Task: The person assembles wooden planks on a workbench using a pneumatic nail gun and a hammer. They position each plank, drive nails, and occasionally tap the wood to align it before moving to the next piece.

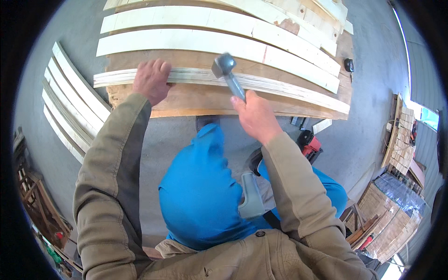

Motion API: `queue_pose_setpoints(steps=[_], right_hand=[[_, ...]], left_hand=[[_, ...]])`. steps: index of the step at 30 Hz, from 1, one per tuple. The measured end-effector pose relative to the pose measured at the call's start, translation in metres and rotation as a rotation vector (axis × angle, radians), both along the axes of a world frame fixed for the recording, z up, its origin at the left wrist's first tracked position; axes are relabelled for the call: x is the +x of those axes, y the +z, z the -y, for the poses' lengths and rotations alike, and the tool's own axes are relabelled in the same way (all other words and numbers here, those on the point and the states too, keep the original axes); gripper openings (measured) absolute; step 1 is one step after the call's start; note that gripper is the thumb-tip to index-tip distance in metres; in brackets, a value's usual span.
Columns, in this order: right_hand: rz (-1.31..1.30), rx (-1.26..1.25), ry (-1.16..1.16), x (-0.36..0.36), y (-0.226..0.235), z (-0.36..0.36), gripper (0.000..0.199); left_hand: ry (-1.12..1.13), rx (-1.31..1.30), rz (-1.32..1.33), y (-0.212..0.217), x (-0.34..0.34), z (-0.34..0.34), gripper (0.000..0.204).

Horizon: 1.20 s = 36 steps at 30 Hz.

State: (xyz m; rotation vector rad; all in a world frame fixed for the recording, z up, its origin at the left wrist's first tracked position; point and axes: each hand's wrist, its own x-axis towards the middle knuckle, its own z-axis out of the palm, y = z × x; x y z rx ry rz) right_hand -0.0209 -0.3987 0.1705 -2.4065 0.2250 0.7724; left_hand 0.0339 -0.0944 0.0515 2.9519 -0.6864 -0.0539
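Note:
My left hand (153, 81) is closed over a long pale plywood strip (289, 92), near its left end. The strip stands on its edge along the near side of a wooden workbench (200, 99), its layered edge facing up. My right hand (257, 116) grips a hammer (237, 87) by its handle. The metal head is raised over the middle of the strip and hides part of it; it looks apart from the wood. Behind the strip, a flat pale board (186, 40) lies across the bench, with more boards beyond it.
Several pale strips (70, 98) lean or lie at the left. A black tape measure (348, 65) sits at the bench's right edge. On the floor at right is a red and black power tool (310, 144). Stacked wood blocks (387, 224) stand at the lower right.

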Motion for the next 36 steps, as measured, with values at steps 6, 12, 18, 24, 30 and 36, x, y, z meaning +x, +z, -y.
queue_pose_setpoints(steps=[6,12,18,24,30,36], right_hand=[[0.099,0.150,-0.019,-0.006,-0.013,0.024,0.047],[0.063,0.222,-0.113,-0.060,-0.004,0.076,0.049],[-0.227,0.278,-0.250,-0.151,-0.068,0.122,0.047],[-0.598,0.397,-0.537,-0.203,-0.156,0.131,0.040],[-0.540,0.755,-0.986,-0.234,-0.202,0.119,0.035],[-0.505,0.683,-1.004,-0.250,-0.244,0.135,0.032]], left_hand=[[0.016,0.027,0.023,0.002,0.000,0.000,0.047],[0.000,-0.014,-0.015,0.002,0.002,0.000,0.044],[0.028,0.018,-0.053,0.006,0.003,0.004,0.054],[0.032,-0.030,-0.065,0.014,0.005,0.009,0.061],[-0.012,-0.042,-0.109,0.023,0.000,0.039,0.065],[-0.016,-0.058,-0.111,0.018,-0.002,0.061,0.063]])
